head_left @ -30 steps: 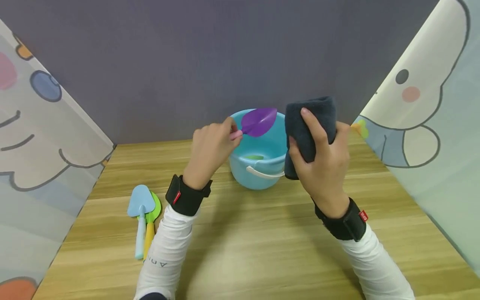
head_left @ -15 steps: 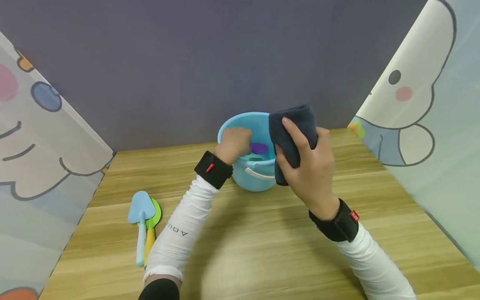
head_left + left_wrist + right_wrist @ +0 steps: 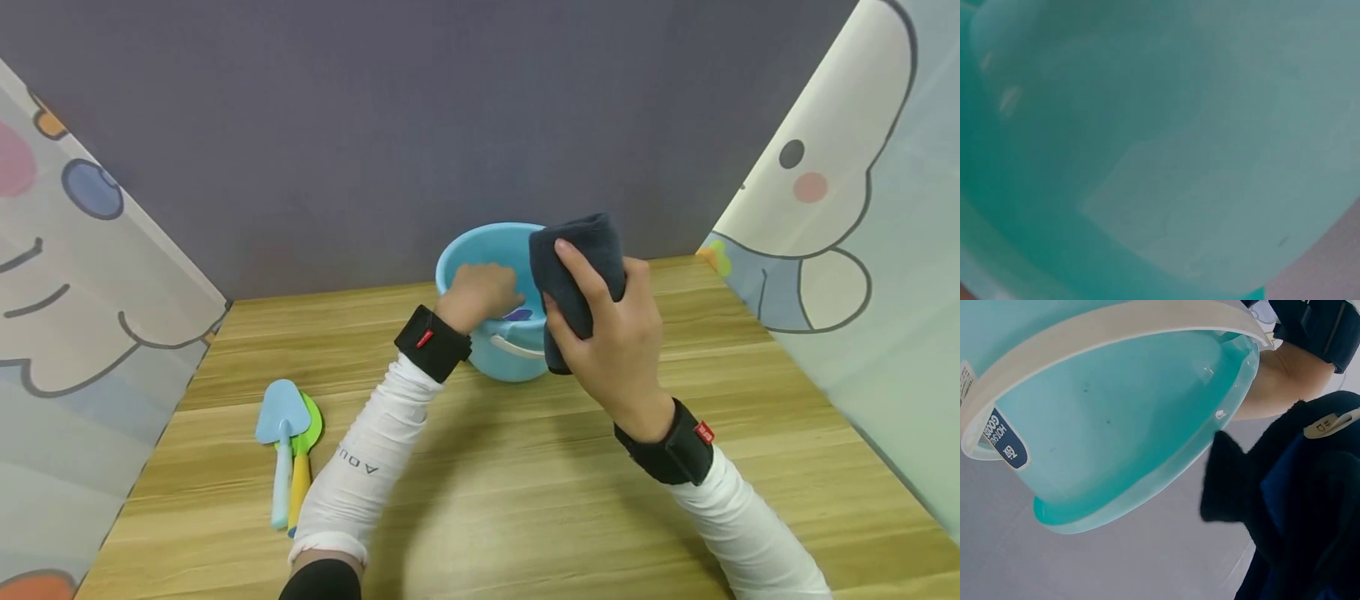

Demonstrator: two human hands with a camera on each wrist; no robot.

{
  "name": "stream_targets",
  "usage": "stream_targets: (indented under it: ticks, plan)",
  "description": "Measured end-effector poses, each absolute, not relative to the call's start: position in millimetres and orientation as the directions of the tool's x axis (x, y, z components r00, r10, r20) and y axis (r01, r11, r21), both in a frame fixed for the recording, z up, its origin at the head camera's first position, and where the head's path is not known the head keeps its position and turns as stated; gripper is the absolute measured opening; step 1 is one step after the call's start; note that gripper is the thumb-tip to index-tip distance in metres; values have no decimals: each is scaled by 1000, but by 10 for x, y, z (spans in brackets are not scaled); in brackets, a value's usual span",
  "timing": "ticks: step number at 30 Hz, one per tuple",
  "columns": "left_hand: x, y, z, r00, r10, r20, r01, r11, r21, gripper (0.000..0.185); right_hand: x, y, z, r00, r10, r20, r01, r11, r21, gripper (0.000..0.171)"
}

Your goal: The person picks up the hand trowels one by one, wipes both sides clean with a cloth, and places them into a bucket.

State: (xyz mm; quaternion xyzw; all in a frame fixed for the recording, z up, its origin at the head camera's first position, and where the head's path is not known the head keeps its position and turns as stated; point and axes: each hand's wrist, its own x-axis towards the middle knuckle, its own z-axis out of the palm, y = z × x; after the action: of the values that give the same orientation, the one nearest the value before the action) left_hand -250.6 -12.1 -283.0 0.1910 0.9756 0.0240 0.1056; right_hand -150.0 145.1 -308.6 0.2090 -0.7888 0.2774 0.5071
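Note:
In the head view a light blue bucket [image 3: 510, 358] with a white handle [image 3: 517, 347] stands at the back of the table. My left hand [image 3: 480, 292] reaches over its near-left rim and down inside. Just below those fingers shows a bit of a purple toy shovel [image 3: 517, 315]; its handle is hidden, and I cannot tell whether the hand still grips it. My right hand [image 3: 618, 346] holds a folded dark towel [image 3: 581, 267] up beside the bucket's right rim, fingers spread across its face. The right wrist view shows the dark towel [image 3: 1297, 506] next to the bucket [image 3: 1135, 412].
On the left of the table [image 3: 525, 500], a light blue toy shovel [image 3: 283, 417] lies over a green one with a yellow handle [image 3: 298, 492]. A dark grey wall [image 3: 337, 142] rises behind the bucket. Panels with cartoon prints flank both sides.
My left hand has moved right and down into the bucket with the purple shovel, which now sits lower and shows less. The right hand has shifted left with the towel.

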Motion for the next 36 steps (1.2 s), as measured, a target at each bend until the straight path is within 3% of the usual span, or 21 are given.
stream_targets:
  ticks: [7, 12, 20, 25, 30, 36]
  plan:
    - [-2469, -147, -2839, -913, 397, -90, 385, 915, 123, 35, -1509, 1430, -3096, -388, -63, 919, -626, 750, -213, 47]
    - [-2400, -201, -2872, -904, 417, 93, 427, 895, 131, 35, -1509, 1429, -3111, -381, -90, 920, -633, 751, -189, 48]
    - [-2016, -435, -2928, -796, 442, 413, 491, 871, 13, 26, -1494, 1412, -3128, -403, -122, 907, -651, 735, -190, 53]
    - [-1705, -743, -2939, -749, 402, 527, 464, 885, -16, 31, -1498, 1392, -3130, -396, -150, 906, -667, 725, -172, 53]
    - [-1387, -1205, -3058, -808, 290, 513, 347, 938, 17, 33, -1480, 1360, -3155, -400, -186, 897, -685, 712, -157, 50]
    - [-983, -1940, -3405, -914, 99, 392, 139, 988, 74, 35, -1430, 1302, -3205, -414, -224, 882, -704, 693, -154, 44]
